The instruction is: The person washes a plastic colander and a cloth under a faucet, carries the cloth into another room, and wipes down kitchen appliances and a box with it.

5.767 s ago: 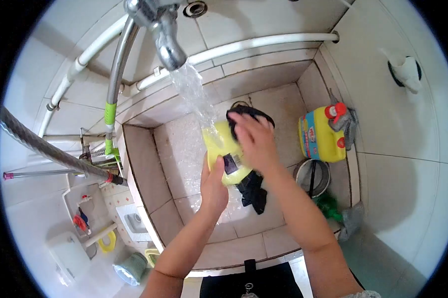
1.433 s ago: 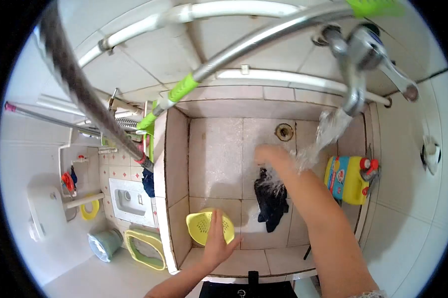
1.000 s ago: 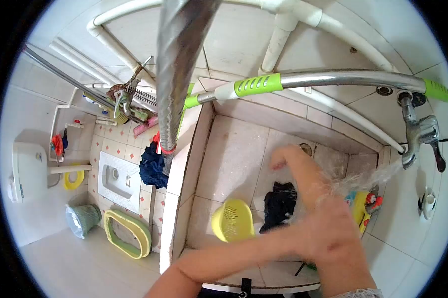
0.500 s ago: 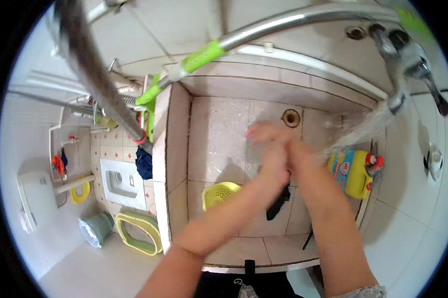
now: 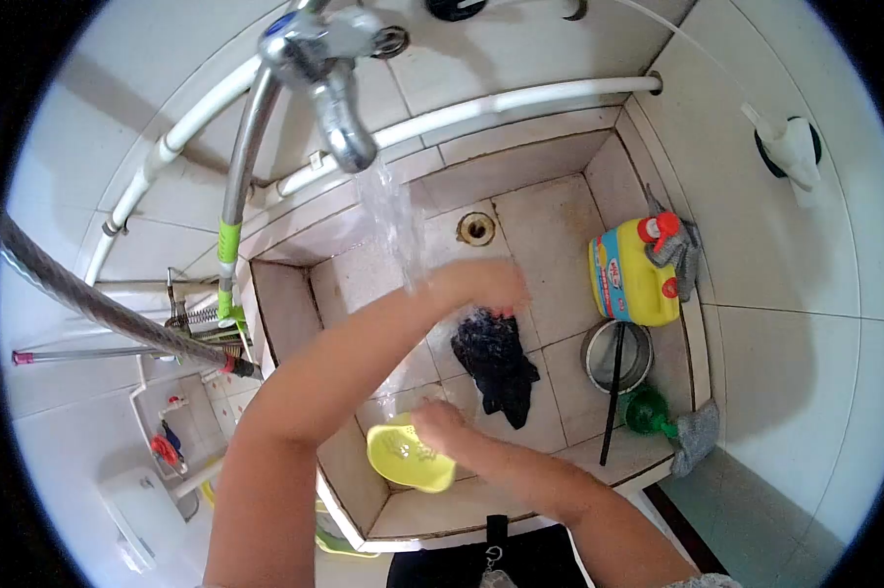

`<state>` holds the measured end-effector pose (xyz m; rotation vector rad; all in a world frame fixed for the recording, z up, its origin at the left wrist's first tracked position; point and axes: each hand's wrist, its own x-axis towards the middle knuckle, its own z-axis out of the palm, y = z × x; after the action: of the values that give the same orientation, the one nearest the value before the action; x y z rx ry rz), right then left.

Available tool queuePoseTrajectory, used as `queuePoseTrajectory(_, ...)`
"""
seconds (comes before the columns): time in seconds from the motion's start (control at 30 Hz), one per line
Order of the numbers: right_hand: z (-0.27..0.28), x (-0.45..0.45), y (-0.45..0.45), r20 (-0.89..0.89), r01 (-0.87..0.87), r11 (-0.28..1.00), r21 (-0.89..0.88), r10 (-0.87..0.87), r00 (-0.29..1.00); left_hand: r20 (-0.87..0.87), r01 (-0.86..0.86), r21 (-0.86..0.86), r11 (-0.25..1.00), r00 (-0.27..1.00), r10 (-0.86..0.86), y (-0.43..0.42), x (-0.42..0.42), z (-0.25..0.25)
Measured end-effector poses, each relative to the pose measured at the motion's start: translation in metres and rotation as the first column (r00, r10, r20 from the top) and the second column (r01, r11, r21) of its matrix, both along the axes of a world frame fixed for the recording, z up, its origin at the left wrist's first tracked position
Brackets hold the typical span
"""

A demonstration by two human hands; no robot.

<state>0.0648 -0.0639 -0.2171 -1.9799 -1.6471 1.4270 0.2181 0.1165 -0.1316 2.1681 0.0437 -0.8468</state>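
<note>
My left hand (image 5: 491,286) reaches across the tiled basin with its fingers curled down and slightly blurred. It grips the top of a wet black cloth (image 5: 498,367), which spreads below the hand; the exact hold is partly hidden. Nearer to me, my right hand (image 5: 440,428) is closed on the rim of a yellow basket (image 5: 410,459) with holes. This basket is tilted and shows its inside, close to the basin's front left corner. Water streams from the metal tap (image 5: 342,122) past my left forearm.
On the right stand a yellow jug (image 5: 633,274) with a red cap, a metal pot (image 5: 593,370) and a green bottle (image 5: 646,410). A black stick (image 5: 613,402) leans across the pot. A drain (image 5: 475,229) lies at the back; a hose (image 5: 119,304) crosses the left.
My hands were together, with the black cloth hanging below them. They have parted: the right has come to the yellow basket, the left stays by the cloth. The view has swung right.
</note>
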Motion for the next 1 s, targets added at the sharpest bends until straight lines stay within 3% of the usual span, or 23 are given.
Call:
queuePoseTrajectory(0.03, 0.01, 0.0, -0.004, 0.028, 0.005, 0.999, -0.038, -0.004, 1.0, 0.134, 0.233, 0.208, 0.95, 0.955, -0.264, 0.005, 0.024, -0.029)
queuePoseTrajectory(0.1, 0.035, 0.012, -0.004, 0.005, -0.028, 0.998, -0.056, 0.028, 1.0, 0.136, 0.479, 0.574, 0.664, 0.744, -0.654, 0.024, 0.051, -0.123)
queuePoseTrajectory(0.17, 0.034, 0.017, -0.001, -0.003, -0.036, 0.997, -0.062, 0.036, 0.999, -0.046, 0.315, 0.39, 0.865, 0.945, -0.324, 0.022, 0.061, -0.093)
queuePoseTrajectory(0.2, 0.028, 0.013, -0.003, 0.002, -0.019, 0.997, -0.069, 0.019, 1.0, -0.164, 0.189, 0.318, 0.929, 0.976, -0.143, 0.025, 0.063, -0.086)
queuePoseTrajectory(0.3, 0.015, 0.015, -0.007, -0.044, -0.032, 0.987, -0.157, 0.026, 0.999, -0.22, 0.337, 0.454, 0.825, 0.94, -0.263, 0.051, 0.059, -0.16)
queuePoseTrajectory(0.37, 0.017, 0.031, -0.008, -0.073, -0.017, 0.975, -0.221, 0.0, 0.997, -0.28, 0.45, 0.481, 0.753, 0.892, -0.355, 0.061, 0.061, -0.152)
queuePoseTrajectory(0.43, 0.042, 0.061, -0.005, -0.08, 0.039, 0.962, -0.269, -0.062, 0.995, -0.311, 0.393, 0.492, 0.777, 0.913, -0.265, 0.066, 0.061, -0.13)
queuePoseTrajectory(0.47, 0.049, 0.076, -0.002, -0.17, 0.266, 0.954, -0.142, -0.288, 0.942, -0.312, 0.276, 0.496, 0.823, 0.941, -0.128, 0.064, 0.061, -0.112)
queuePoseTrajectory(0.5, 0.059, 0.09, 0.003, -0.284, 0.488, 0.872, -0.041, -0.478, 0.831, -0.311, 0.151, 0.497, 0.854, 0.95, 0.013, 0.064, 0.059, -0.103)
queuePoseTrajectory(0.53, 0.087, 0.11, 0.018, -0.628, 0.676, 0.672, -0.302, -0.674, 0.389, -0.33, 0.186, 0.503, 0.844, 0.944, -0.011, 0.067, 0.058, -0.105)
queuePoseTrajectory(0.57, 0.119, 0.126, 0.03, -0.711, 0.645, 0.457, -0.613, -0.675, -0.197, -0.347, 0.22, 0.508, 0.833, 0.937, -0.036, 0.07, 0.058, -0.107)
queuePoseTrajectory(0.6, 0.144, 0.131, 0.032, -0.744, 0.563, 0.51, -0.65, -0.579, -0.335, -0.352, 0.263, 0.539, 0.801, 0.933, -0.069, 0.076, 0.059, -0.11)
queuePoseTrajectory(0.67, 0.173, 0.11, 0.051, -0.848, 0.633, 0.567, -0.527, -0.402, -0.346, -0.358, 0.351, 0.616, 0.706, 0.922, -0.146, 0.087, 0.058, -0.123)
queuePoseTrajectory(0.7, 0.182, 0.09, 0.06, -0.92, 0.757, 0.542, -0.365, -0.334, -0.204, -0.363, 0.395, 0.657, 0.642, 0.912, -0.19, 0.09, 0.054, -0.132)
queuePoseTrajectory(0.8, 0.191, 0.11, 0.087, -0.709, 0.642, 0.384, -0.663, -0.596, -0.376, -0.264, 0.241, 0.695, 0.678, 0.962, -0.071, 0.08, 0.053, -0.139)
queuePoseTrajectory(0.87, 0.118, 0.139, 0.106, -0.461, 0.259, 0.409, -0.875, -0.541, -0.703, -0.165, 0.03, 0.679, 0.734, 0.98, 0.113, 0.071, 0.053, -0.137)
queuePoseTrajectory(0.93, 0.105, 0.156, 0.117, -0.399, 0.225, 0.383, -0.896, -0.472, -0.786, -0.068, -0.183, 0.643, 0.744, 0.954, 0.293, 0.065, 0.058, -0.133)
queuePoseTrajectory(1.0, 0.108, 0.151, 0.115, -0.351, 0.205, 0.356, -0.912, -0.415, -0.839, -0.051, 0.017, 0.602, 0.798, 0.999, 0.017, 0.07, 0.073, -0.149)
